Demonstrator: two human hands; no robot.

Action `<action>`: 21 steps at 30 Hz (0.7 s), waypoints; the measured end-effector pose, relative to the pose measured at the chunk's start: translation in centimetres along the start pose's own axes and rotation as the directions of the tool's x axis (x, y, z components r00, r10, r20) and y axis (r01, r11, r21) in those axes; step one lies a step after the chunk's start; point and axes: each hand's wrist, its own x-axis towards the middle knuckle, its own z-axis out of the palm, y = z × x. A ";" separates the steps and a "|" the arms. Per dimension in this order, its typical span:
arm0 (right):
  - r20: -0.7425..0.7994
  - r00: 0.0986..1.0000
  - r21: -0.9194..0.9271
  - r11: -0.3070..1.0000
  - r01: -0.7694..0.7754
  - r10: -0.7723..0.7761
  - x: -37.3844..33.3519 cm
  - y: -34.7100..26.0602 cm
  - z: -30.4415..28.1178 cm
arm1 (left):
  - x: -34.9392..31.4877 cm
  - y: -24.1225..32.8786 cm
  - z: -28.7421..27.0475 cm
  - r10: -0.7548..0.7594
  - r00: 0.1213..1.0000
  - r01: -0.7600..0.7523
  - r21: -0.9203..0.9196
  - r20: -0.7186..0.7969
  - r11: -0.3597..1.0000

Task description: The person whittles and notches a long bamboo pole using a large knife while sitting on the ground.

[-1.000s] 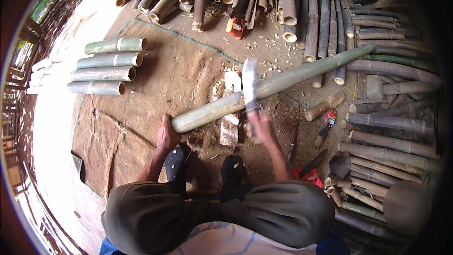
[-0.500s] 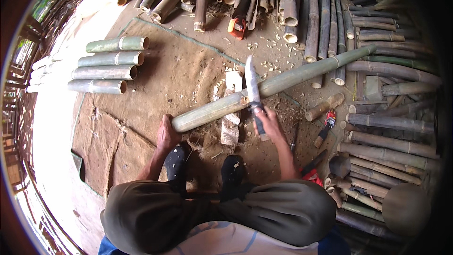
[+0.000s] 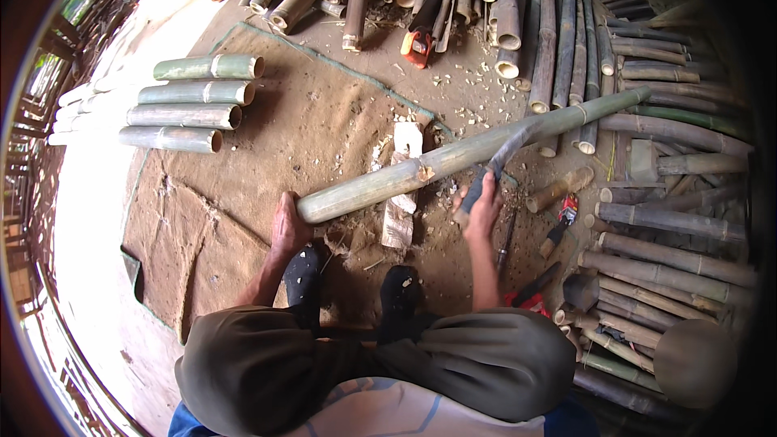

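A long green bamboo pole [image 3: 364,193] slants across the middle, rising to the right, with a notch-like pale cut at one joint. My left hand [image 3: 290,228] is closed on its near left end, the fingers partly hidden behind it. In my right hand [image 3: 481,209] is the dark handle of a large knife [image 3: 511,144], gripped in a fist. Its blade, smeared by motion, crosses over the pole to the right of the cut joint. Beneath the pole lies a pale, chipped wooden block [image 3: 397,226], showing on both sides of it.
Several cut bamboo lengths [image 3: 184,116] lie in a row on the brown mat [image 3: 267,113] at left. Stacked bamboo [image 3: 664,218] fills the right side, with more poles at the back. An orange tool [image 3: 417,48], a mallet-like block [image 3: 643,160] and scattered chips lie around.
My right hand and the knife have moved right, and the blade now tilts to the right along the pole instead of standing across the cut joint. My left hand stays on the pole's end.
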 end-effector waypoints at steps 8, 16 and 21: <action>0.288 0.952 -0.136 0.988 -0.066 0.104 0.1 -0.2 -0.4 | -0.4 -0.5 -0.7 -0.049 0.999 0.049 0.006 -0.010 0.999; 0.473 0.858 -0.382 0.924 -0.009 0.203 -0.5 0.4 0.2 | -0.4 -0.8 -1.0 0.000 1.000 0.000 0.007 -0.016 1.000; -0.037 0.999 -0.029 0.999 0.038 -0.039 -1.3 1.5 1.8 | -0.3 -1.2 -0.5 0.017 1.000 -0.016 0.022 -0.023 1.000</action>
